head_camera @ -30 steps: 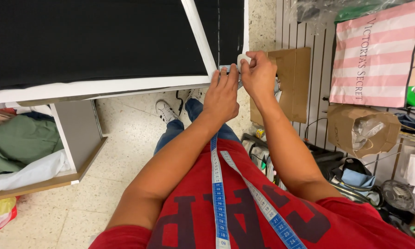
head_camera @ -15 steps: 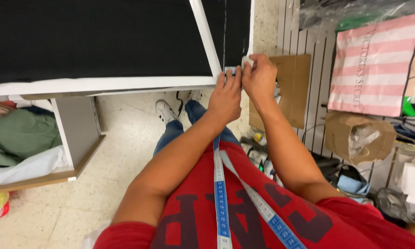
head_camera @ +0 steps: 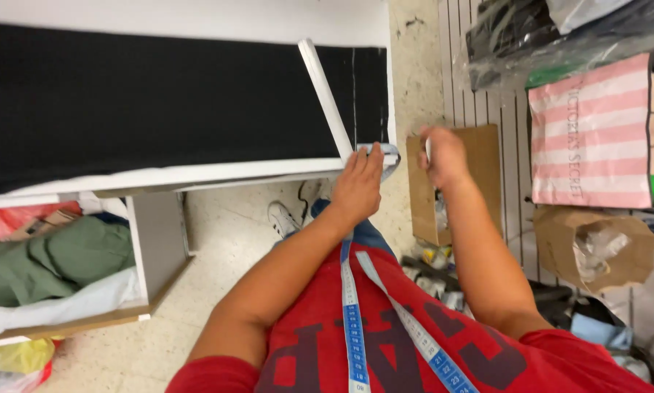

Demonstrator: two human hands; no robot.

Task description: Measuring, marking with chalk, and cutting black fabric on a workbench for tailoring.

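Left grip (head_camera: 357,182): flat, fingers together and stretched out, pressed on the near white edge of the table (head_camera: 196,175) at centre frame, fingertips touching a pale blue loop of measuring tape (head_camera: 387,153) at the table's corner; pinning rather than clasping, nothing enclosed. Right grip (head_camera: 443,154): closed into a loose fist just right of that corner, blurred, with a sliver of something white showing at its top; cannot tell what that is, or whether it belongs to the tape.

Tape loop between the two grips, touching the left, just beside the right. Long axis of the loop roughly level across the frame, along the table edge. Left grip nearer.

Black cloth (head_camera: 160,102) spread over the table top, filling the upper left. White bar (head_camera: 327,98) slanting from upper centre down to the corner, ending just above the left fingertips. Second run of blue and white tape (head_camera: 352,320) hanging down the red shirt (head_camera: 414,349) at lower centre.

Brown cardboard box (head_camera: 480,182) directly behind the right grip. Pink-and-white striped bag (head_camera: 589,131) at right, crumpled paper bag (head_camera: 596,247) below it. Green fabric (head_camera: 50,262) on a shelf under the table at left. White shoe (head_camera: 283,217) on the floor below the table edge.
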